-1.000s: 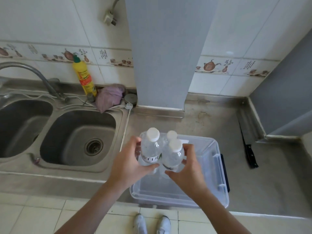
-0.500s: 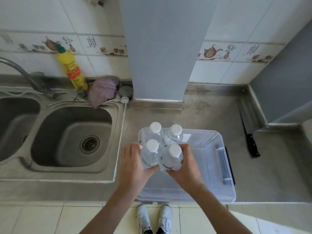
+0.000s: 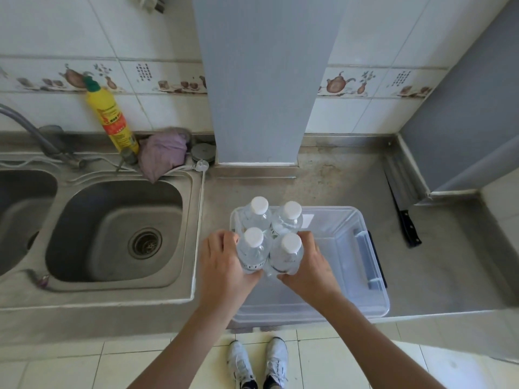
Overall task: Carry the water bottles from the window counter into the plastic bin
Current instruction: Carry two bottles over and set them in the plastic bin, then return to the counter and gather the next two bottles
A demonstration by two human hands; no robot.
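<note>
Over the left end of the clear rectangular plastic bin [image 3: 351,276], four clear plastic water bottles with white caps [image 3: 271,234] stand upright in a tight two-by-two cluster, squeezed between both hands. The left hand [image 3: 224,265] wraps its fingers round the near-left bottle at about 9 o'clock of the cluster; the right hand [image 3: 310,268] curls round the near-right bottle at about 3 o'clock. The two far bottles, at 12 o'clock from the hands, look held mainly by pressure from their neighbours and perhaps the fingertips; the far side of the grip is hidden. Whether the bottle bases already rest on the bin floor cannot be told from above.

That clamped hold is the weak point. If the hands ease apart before the bases are down, the far pair could slip free and topple, knocking against the bin wall or rolling across the floor of the bin. The cluster also sits close to the bin's rim at 9 o'clock, so a base catching that rim could tip a bottle out toward the stainless steel sink [image 3: 118,234]. The bin's near edge seems to overhang the grey counter [image 3: 421,276] at 6 o'clock, so a hard push down there might rock it. A black-handled knife [image 3: 404,217] lies at 3 o'clock, well apart.
</note>
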